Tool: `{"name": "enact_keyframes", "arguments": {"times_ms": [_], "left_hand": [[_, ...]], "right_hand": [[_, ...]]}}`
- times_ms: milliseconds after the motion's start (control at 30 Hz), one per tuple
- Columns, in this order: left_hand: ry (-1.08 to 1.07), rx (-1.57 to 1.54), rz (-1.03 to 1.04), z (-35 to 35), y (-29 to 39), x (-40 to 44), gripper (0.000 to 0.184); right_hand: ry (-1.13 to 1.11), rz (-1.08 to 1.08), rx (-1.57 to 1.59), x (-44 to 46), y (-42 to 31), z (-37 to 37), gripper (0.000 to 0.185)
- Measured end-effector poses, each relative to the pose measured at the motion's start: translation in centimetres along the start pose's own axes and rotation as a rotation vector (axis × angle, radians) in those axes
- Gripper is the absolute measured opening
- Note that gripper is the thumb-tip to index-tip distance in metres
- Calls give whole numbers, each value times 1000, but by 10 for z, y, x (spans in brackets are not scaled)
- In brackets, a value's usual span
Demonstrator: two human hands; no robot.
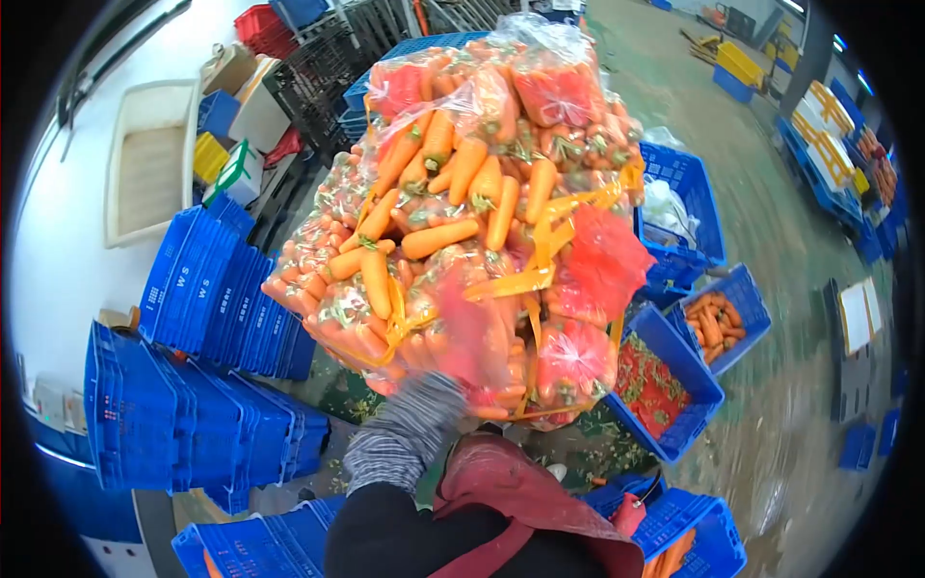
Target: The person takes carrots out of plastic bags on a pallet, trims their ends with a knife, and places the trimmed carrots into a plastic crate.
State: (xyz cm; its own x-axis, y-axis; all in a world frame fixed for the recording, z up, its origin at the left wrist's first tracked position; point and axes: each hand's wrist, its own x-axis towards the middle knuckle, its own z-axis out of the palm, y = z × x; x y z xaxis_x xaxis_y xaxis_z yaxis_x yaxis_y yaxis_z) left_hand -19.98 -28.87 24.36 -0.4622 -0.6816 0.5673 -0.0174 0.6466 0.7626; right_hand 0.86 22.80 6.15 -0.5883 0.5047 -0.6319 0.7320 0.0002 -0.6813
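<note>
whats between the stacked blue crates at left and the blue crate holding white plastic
In the head view, a big pile of bagged carrots, with loose carrots on top, lies between them.

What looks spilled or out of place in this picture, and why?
Loose orange carrots lie on top of clear plastic bags of carrots, odd because those around them are bagged. Greenish plant scraps litter the greenish floor beside a blue plastic crate, as if spilled.

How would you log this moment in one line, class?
left hand: blurred, at bagged carrots; right hand: not discernible; loose carrots: on top; blue crates: both sides
</note>
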Motion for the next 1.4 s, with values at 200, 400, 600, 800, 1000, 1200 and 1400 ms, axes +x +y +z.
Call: {"name": "enact_keyframes", "arguments": {"times_ms": [200,400,600,800,1000,1200,1400], "left_hand": [[-367,505,-366,-93,-233,127,65],[-541,-67,-245,-100,-99,70,83],[-890,-189,-102,-67,66,-15,77],[-1123,-427,11,-18,104,-100,75],[-1422,-748,-186,9,192,-193,80],[-2094,-966,-538,3,291,-411,72],[-2206,-972,-329,-15,303,-409,52]], "right_hand": [[-6,-583,-329,-17,-116,95,32],[-371,-792,-432,-155,-267,204,22],[-268,-1210,-372,-189,-297,231,30],[78,-944,-605,-139,-259,142,21],[334,-135,-496,-4,-52,17,26],[261,-92,-364,-46,19,-22,29],[57,-41,24,-39,31,-23,25]]}}
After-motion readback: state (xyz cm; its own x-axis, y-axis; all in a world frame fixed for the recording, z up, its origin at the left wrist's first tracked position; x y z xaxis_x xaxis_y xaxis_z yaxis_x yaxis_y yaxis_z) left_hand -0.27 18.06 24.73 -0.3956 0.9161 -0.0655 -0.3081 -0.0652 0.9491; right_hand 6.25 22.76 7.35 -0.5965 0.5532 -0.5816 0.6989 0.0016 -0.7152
